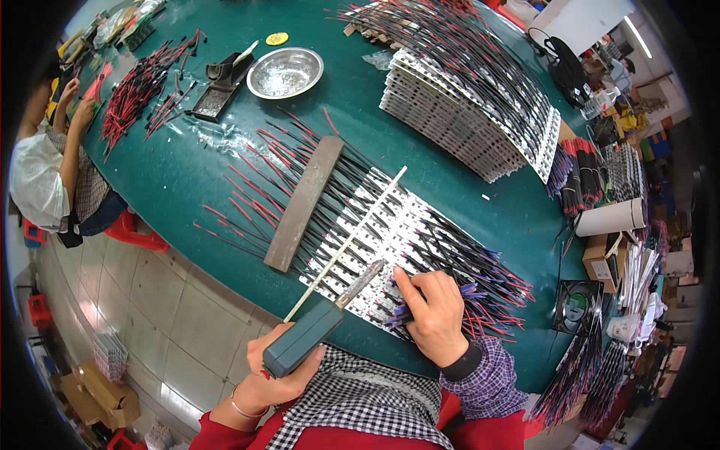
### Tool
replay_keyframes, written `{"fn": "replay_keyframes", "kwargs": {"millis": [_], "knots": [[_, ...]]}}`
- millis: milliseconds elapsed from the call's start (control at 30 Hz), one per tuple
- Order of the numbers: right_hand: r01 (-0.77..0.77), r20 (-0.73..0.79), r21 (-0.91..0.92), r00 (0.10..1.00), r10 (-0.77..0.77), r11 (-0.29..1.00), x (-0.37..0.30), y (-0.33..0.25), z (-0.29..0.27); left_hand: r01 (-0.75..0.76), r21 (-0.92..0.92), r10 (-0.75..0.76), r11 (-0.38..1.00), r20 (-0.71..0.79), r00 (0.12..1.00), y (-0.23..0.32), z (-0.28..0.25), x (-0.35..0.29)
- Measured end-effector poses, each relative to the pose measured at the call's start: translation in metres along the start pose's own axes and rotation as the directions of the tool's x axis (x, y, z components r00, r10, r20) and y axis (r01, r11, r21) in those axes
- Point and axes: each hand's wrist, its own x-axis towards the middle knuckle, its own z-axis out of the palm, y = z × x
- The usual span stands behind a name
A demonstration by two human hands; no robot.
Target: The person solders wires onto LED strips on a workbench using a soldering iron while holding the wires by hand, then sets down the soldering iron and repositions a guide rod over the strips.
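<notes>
My left hand [281, 371] is wrapped round the dark green handle of a soldering iron [304, 341]. Its metal tip points over a panel of white circuit boards [397, 232] lined with black wires. Just right of that tip, my right hand [436, 315] is closed with the index finger bent down to the boards; whatever it pinches is hidden. Purple-tipped wires [480, 304] lie under and beside this hand. A thin pale rod [356, 232] crosses the boards diagonally. Left of it, a flat grey-brown bar [304, 202] rests across the black and red wires.
Beyond the boards stands a tall stack of wired white boards [450, 112]. A metal bowl [285, 73] and a black tray [217, 94] sit at the far left. A person [56, 165] handles red wires at the table's left. A black fan [577, 306] stands at right.
</notes>
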Motion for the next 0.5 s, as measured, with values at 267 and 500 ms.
{"fn": "replay_keyframes", "kwargs": {"millis": [267, 500], "knots": [[-0.005, -0.048, 0.012, 0.999, 0.006, 1.0, 0.0019, -0.0017, 0.0069, 0.017, -0.076, -0.015, 0.997, 0.024, 1.0, -0.0037, 0.002, 0.0011], [0.003, -0.025, -0.021, 1.0, -0.004, 1.0, 0.0018, -0.0009, 0.0096, -0.021, -0.045, 0.024, 0.999, 0.057, 0.998, 0.0022, 0.0017, 0.0068]]}}
